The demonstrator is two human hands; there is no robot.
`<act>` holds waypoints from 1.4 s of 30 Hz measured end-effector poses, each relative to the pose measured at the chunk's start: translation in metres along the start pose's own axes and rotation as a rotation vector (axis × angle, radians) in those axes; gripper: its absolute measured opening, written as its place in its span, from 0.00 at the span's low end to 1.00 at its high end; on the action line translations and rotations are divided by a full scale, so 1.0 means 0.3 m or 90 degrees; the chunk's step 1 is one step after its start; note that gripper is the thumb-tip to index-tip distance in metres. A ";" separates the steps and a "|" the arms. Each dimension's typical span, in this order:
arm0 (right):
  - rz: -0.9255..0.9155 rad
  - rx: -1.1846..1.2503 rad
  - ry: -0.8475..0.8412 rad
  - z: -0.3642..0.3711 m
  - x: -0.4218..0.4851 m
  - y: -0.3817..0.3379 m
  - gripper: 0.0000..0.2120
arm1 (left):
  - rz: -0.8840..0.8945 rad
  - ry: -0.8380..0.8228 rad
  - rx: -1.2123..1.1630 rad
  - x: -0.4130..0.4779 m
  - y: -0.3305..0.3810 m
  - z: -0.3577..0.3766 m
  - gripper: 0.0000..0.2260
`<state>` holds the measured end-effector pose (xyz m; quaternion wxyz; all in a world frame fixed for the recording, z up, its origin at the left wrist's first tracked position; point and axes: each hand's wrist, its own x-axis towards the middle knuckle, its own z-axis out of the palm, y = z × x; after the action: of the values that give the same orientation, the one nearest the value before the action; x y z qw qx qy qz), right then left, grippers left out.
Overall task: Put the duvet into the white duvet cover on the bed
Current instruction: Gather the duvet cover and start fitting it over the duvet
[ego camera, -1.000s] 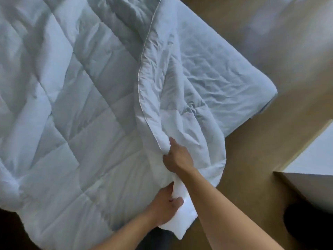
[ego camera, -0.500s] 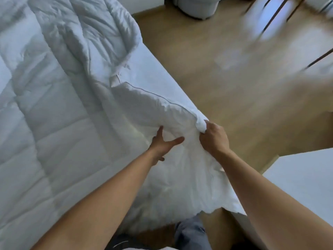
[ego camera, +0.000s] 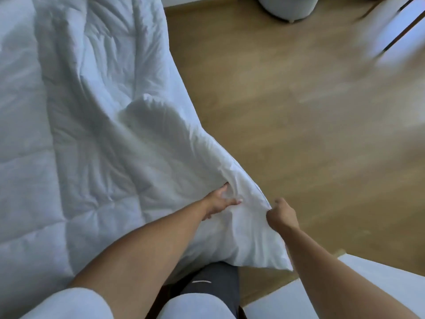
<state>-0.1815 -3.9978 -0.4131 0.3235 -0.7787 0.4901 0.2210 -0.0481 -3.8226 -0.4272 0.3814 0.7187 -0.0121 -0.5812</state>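
The quilted duvet is spread across the left of the frame on the bed, its near corner bunched at centre. That corner is clamped by the right hand and pinched by the left hand. The corner could slip free if tugged unevenly. No cover, brand or writing can be made out.

The duvet runs off the frame's left and top edges. Upper right, the floor blurs. The left hand's fingers sink into folds.
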 end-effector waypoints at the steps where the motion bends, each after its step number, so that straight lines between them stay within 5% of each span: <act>1: -0.014 0.013 -0.021 -0.018 0.056 0.002 0.22 | 0.004 0.062 -0.004 0.051 0.011 0.014 0.41; 10: -0.177 0.432 -0.144 -0.464 0.372 -0.298 0.11 | 0.147 0.436 -0.286 0.064 0.500 -0.081 0.06; 16: -0.292 0.639 -0.177 -0.935 0.488 -0.503 0.13 | 0.331 0.525 -0.324 -0.061 0.926 -0.085 0.07; 20: -0.396 0.635 -0.226 -1.182 0.625 -0.685 0.16 | 0.409 0.597 -0.360 -0.078 1.212 -0.115 0.04; 27: -0.484 0.554 -0.335 -1.461 0.867 -1.045 0.05 | 0.443 0.723 -0.475 -0.066 1.549 -0.148 0.11; 34: -0.526 0.483 -0.433 -1.486 0.987 -1.466 0.06 | 0.429 0.869 -0.577 0.012 1.586 -0.342 0.08; 42: -0.565 0.408 -0.436 -1.415 1.206 -2.134 0.07 | 0.363 0.930 -0.685 0.282 1.636 -0.869 0.08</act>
<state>0.5628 -4.3294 -0.1743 0.7386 -0.6576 0.0322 0.1450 0.4086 -4.0701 -0.2122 0.7022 0.6022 0.3237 0.1990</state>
